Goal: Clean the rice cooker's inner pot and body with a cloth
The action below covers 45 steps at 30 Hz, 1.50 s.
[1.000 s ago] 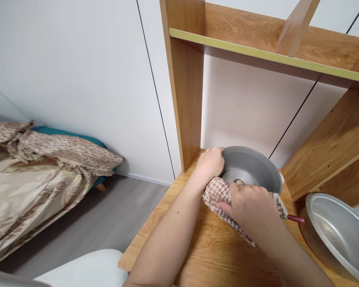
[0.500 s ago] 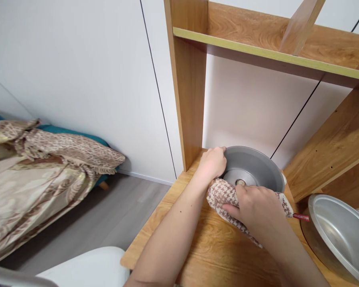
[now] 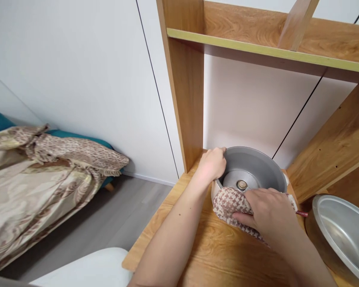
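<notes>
A round grey pot-like cooker body (image 3: 257, 163) stands on the wooden desk, with a small round metal piece at the centre of its floor. My left hand (image 3: 213, 162) is closed on its left rim. In my right hand (image 3: 266, 207) is a brown-and-white patterned cloth (image 3: 231, 203), pressed over the near rim; a red tag sticks out at the cloth's right end. The fingertips of my right hand are partly hidden inside the rim.
A large silver metal bowl (image 3: 341, 227) sits at the right of the wooden desk (image 3: 221, 255). Wooden shelving (image 3: 188, 99) rises behind and overhead. A white chair (image 3: 86, 267) is at the lower left, and a bed with patterned covers (image 3: 42, 191) lies farther left.
My right hand and the cloth have moved slightly right along the near rim, uncovering more of the rim's left part. My left hand keeps its hold. The view has shifted a little.
</notes>
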### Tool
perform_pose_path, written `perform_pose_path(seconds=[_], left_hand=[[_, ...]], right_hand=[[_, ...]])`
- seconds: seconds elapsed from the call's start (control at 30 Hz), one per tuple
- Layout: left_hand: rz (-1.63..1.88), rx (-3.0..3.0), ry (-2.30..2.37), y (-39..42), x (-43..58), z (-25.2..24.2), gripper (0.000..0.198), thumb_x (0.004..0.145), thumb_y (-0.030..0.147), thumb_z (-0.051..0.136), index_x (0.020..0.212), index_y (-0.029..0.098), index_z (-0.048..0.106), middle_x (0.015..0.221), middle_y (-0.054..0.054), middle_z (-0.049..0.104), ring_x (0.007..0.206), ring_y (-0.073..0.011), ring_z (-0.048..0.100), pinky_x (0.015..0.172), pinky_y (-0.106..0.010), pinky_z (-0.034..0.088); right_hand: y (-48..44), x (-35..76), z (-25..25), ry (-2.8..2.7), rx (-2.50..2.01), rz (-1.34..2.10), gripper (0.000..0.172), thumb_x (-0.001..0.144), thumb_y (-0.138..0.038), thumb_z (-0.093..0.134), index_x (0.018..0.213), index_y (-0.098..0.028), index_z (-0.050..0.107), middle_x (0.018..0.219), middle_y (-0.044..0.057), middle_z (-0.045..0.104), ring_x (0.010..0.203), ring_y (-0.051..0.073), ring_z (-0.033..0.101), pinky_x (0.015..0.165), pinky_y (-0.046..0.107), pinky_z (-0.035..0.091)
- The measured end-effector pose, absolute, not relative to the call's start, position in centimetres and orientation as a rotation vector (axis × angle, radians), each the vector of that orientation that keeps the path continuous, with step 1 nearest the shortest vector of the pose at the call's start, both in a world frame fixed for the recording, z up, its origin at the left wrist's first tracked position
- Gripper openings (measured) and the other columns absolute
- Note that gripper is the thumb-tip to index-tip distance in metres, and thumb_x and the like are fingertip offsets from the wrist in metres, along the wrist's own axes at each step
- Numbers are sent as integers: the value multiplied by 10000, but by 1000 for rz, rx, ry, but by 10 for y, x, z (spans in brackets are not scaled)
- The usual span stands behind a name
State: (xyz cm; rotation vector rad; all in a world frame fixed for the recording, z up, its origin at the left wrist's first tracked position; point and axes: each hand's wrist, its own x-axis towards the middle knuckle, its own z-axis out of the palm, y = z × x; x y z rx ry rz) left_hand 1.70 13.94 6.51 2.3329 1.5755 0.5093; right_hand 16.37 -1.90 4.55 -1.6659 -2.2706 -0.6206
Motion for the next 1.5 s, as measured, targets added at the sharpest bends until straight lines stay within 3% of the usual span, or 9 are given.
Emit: perform_pose_path(seconds=[0.17,0.5,0.8,1.13,1.3,1.5], left_hand=[[526,2355,1604,139,19,64,520,937,126,403,1382,213,657,1304,-131,729,1279,-307,657,1075,-421,506],[519,2357,1501,150,11,61,529,949,153,393,1412,221,640,1394,-99,682,1369,-277,593,1106,-361,483],[549,2349,1559,148,13,59,551,953,149,378,1443,225,619,1385,-77,690,1373,-280,589,1134,-393,473],[515,2354,1490,155,11,59,557,976,165,334,1463,197,601,1444,-88,646,1404,-264,559,1121,-351,468],[533,2345,1546,151,14,59,566,960,154,357,1473,195,592,1454,-81,638,1402,-282,559,1147,-385,458],[546,2343,1544,152,13,58,539,965,177,382,1450,227,613,1435,-65,654,1390,-283,571,1140,-384,461]], right_hand=[[-11,137,36,-2152,-1699,-708,422,813,-537,835,719,-217,575,626,15,671,617,202,664,629,324,356],[-20,173,48,-2316,-1571,-520,472,799,-596,832,719,-224,552,650,-22,674,610,193,657,598,314,324],[-14,147,37,-2176,-1602,-636,448,802,-584,824,705,-219,582,623,7,668,603,185,643,621,317,350],[-21,173,61,-2374,-1697,-295,440,784,-578,851,734,-213,610,708,-11,722,657,204,685,606,308,339],[-17,159,51,-2262,-1726,-437,433,728,-541,902,712,-206,627,653,15,708,618,214,674,606,316,362],[-13,142,41,-2200,-1693,-511,400,783,-515,865,710,-210,616,640,15,689,620,200,659,620,317,370]])
